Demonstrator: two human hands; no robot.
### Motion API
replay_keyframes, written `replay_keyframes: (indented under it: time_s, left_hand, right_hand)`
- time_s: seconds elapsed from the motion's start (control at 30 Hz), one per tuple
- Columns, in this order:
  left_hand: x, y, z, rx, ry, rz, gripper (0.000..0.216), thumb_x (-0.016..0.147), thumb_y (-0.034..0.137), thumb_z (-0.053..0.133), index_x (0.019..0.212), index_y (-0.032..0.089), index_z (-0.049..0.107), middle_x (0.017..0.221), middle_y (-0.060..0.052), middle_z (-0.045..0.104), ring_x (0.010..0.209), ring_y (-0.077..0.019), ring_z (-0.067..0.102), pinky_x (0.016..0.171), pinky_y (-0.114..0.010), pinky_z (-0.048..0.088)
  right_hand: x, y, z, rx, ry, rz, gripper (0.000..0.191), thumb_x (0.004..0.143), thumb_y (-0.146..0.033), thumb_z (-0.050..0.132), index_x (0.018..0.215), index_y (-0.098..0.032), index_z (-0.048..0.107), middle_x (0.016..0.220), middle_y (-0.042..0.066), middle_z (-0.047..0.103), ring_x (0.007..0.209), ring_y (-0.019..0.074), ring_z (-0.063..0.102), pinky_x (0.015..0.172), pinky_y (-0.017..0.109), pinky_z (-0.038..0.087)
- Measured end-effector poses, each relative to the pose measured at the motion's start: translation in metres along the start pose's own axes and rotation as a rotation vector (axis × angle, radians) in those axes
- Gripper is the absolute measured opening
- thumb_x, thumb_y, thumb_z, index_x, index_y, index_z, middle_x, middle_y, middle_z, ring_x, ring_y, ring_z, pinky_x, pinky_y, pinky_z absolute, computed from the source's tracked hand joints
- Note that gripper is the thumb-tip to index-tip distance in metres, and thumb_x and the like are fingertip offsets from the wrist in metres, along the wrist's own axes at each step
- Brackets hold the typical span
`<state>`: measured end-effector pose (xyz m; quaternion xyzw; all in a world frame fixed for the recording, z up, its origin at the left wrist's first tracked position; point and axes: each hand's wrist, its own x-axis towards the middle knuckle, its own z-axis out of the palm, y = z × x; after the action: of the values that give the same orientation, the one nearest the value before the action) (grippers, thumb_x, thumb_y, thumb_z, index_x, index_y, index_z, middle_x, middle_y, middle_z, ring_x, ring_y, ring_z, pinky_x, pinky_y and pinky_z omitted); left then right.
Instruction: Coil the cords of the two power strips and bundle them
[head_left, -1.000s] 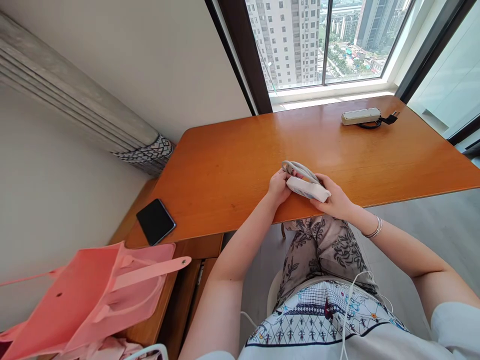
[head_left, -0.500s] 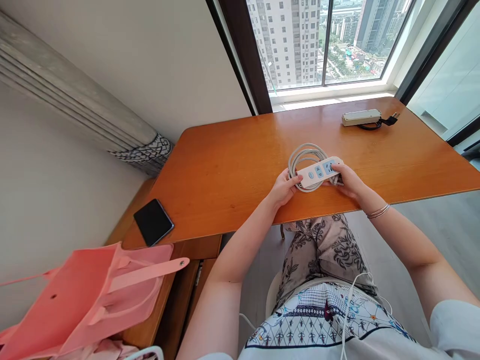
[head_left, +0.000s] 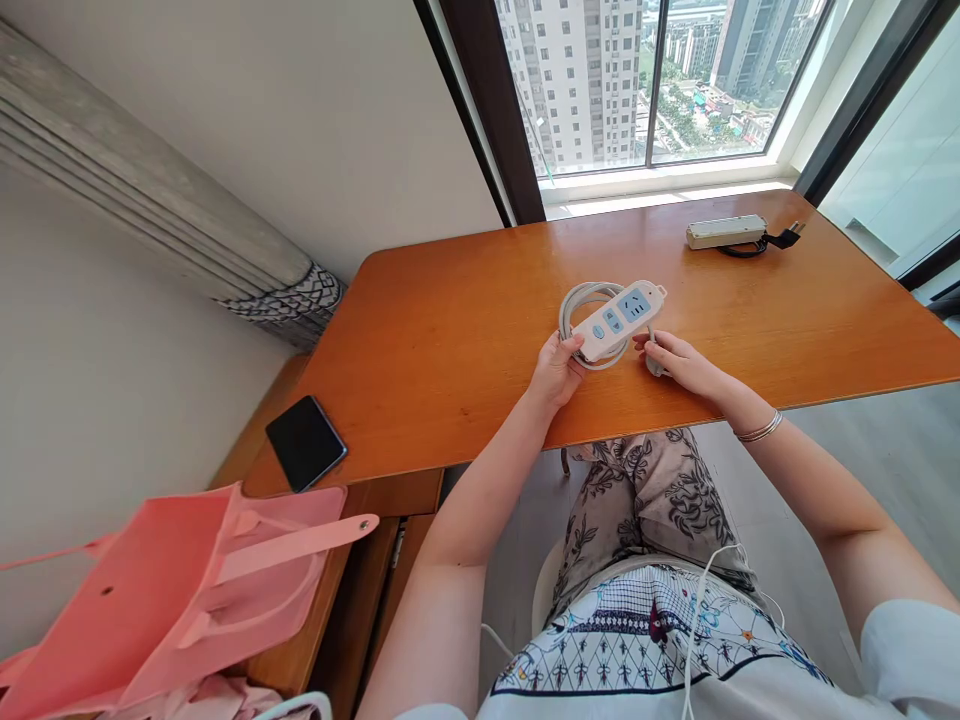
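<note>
A white power strip [head_left: 619, 319] with blue socket faces is tilted above the wooden table [head_left: 465, 340], its right end higher. My left hand [head_left: 559, 368] grips its lower left end, thumb on top, along with the coiled white cord [head_left: 577, 300] behind it. At the strip's right, my right hand [head_left: 679, 362] is closed around the cord's plug end [head_left: 656, 366], which hangs below the strip. That hand is apart from the strip's body.
Near the window, a second power strip [head_left: 726, 232] with a black cord and plug lies at the table's back right. A black tablet [head_left: 306, 443] rests at the left edge. Below it is an open pink bag [head_left: 172, 600]. A tied curtain [head_left: 187, 220] hangs at left.
My right hand has let go of the strip's right end and now holds the plug end. The strip has tilted steeper, its right end rising, and shifted slightly left.
</note>
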<state>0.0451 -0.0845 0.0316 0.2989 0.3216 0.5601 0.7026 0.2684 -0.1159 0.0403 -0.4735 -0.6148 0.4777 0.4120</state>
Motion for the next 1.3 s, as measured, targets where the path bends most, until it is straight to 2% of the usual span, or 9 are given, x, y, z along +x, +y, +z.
replay_keyframes:
  time_s: [0.17, 0.33, 0.6, 0.77, 0.87, 0.97, 1.03, 1.17, 1.3]
  left_hand:
    - [-0.011, -0.004, 0.011, 0.043, -0.013, -0.014, 0.052, 0.060, 0.023, 0.093, 0.091, 0.022, 0.050, 0.076, 0.007, 0.068, 0.072, -0.0125, 0.070, 0.070, -0.024, 0.054]
    - [-0.013, -0.005, 0.013, 0.058, -0.034, -0.010, 0.060, 0.056, 0.022, 0.094, 0.093, 0.024, 0.046, 0.079, 0.007, 0.068, 0.075, -0.0138, 0.070, 0.075, -0.027, 0.055]
    - [-0.013, -0.007, 0.016, 0.068, -0.053, 0.008, 0.062, 0.052, 0.020, 0.095, 0.091, 0.023, 0.047, 0.079, 0.008, 0.067, 0.073, -0.0104, 0.068, 0.073, -0.024, 0.054]
    - [-0.011, -0.005, 0.012, 0.124, -0.046, -0.006, 0.048, 0.060, 0.025, 0.093, 0.087, 0.021, 0.053, 0.076, 0.007, 0.066, 0.070, -0.0095, 0.066, 0.070, -0.021, 0.052]
    - [-0.004, 0.004, 0.007, 0.140, -0.060, -0.084, 0.037, 0.079, 0.051, 0.080, 0.082, 0.018, 0.061, 0.074, -0.002, 0.070, 0.072, -0.0151, 0.069, 0.068, -0.025, 0.054]
    - [0.001, 0.012, 0.005, 0.113, -0.082, -0.245, 0.061, 0.086, 0.076, 0.058, 0.082, 0.016, 0.067, 0.067, -0.007, 0.068, 0.067, -0.0210, 0.070, 0.062, -0.030, 0.055]
    - [0.001, 0.015, 0.006, 0.112, -0.087, -0.348, 0.070, 0.085, 0.083, 0.051, 0.083, 0.016, 0.069, 0.060, -0.006, 0.064, 0.056, -0.0190, 0.065, 0.055, -0.030, 0.054]
    - [-0.002, 0.018, 0.008, 0.128, -0.120, -0.489, 0.066, 0.087, 0.078, 0.054, 0.079, 0.014, 0.069, 0.048, 0.003, 0.048, 0.037, -0.0079, 0.042, 0.043, -0.023, 0.044]
    - [-0.004, 0.021, 0.006, 0.117, -0.169, -0.537, 0.054, 0.095, 0.063, 0.057, 0.077, 0.013, 0.067, 0.045, 0.008, 0.034, 0.035, -0.0051, 0.031, 0.042, -0.020, 0.041]
  right_hand:
    - [0.008, -0.005, 0.015, 0.069, -0.034, -0.026, 0.062, 0.075, -0.080, 0.070, 0.096, -0.022, 0.070, 0.092, 0.007, 0.074, 0.107, 0.0277, 0.066, 0.096, 0.042, 0.057]
    - [0.013, -0.004, 0.034, 0.287, 0.081, 0.092, 0.069, 0.067, -0.092, 0.064, 0.084, -0.024, 0.070, 0.091, 0.008, 0.077, 0.110, 0.0274, 0.070, 0.102, 0.041, 0.056]
    - [0.017, -0.005, 0.039, 0.465, 0.250, 0.116, 0.062, 0.065, -0.075, 0.080, 0.095, -0.024, 0.062, 0.087, 0.004, 0.077, 0.100, 0.0220, 0.073, 0.081, 0.031, 0.061]
    - [0.018, -0.008, 0.031, 0.424, 0.289, 0.092, 0.059, 0.064, -0.071, 0.081, 0.092, -0.023, 0.061, 0.089, 0.005, 0.077, 0.095, 0.0223, 0.074, 0.081, 0.032, 0.061]
    - [0.017, -0.011, 0.019, 0.407, 0.245, 0.111, 0.056, 0.064, -0.068, 0.083, 0.088, -0.022, 0.063, 0.091, 0.007, 0.078, 0.092, 0.0232, 0.074, 0.081, 0.034, 0.062]
    - [0.015, -0.015, 0.008, 0.363, 0.126, 0.150, 0.050, 0.063, -0.060, 0.088, 0.085, -0.020, 0.068, 0.092, 0.008, 0.079, 0.090, 0.0228, 0.075, 0.082, 0.034, 0.062]
    - [0.012, -0.016, 0.004, 0.323, 0.019, 0.176, 0.047, 0.062, -0.055, 0.091, 0.084, -0.019, 0.071, 0.092, 0.008, 0.080, 0.088, 0.0215, 0.074, 0.083, 0.034, 0.062]
    - [0.011, -0.018, 0.005, 0.273, -0.132, 0.196, 0.045, 0.060, -0.054, 0.092, 0.082, -0.019, 0.075, 0.084, 0.006, 0.079, 0.081, 0.0203, 0.073, 0.077, 0.032, 0.062]
    - [0.013, -0.020, 0.005, 0.234, -0.180, 0.189, 0.040, 0.063, -0.050, 0.092, 0.080, -0.018, 0.076, 0.083, 0.006, 0.079, 0.075, 0.0181, 0.071, 0.069, 0.029, 0.060]
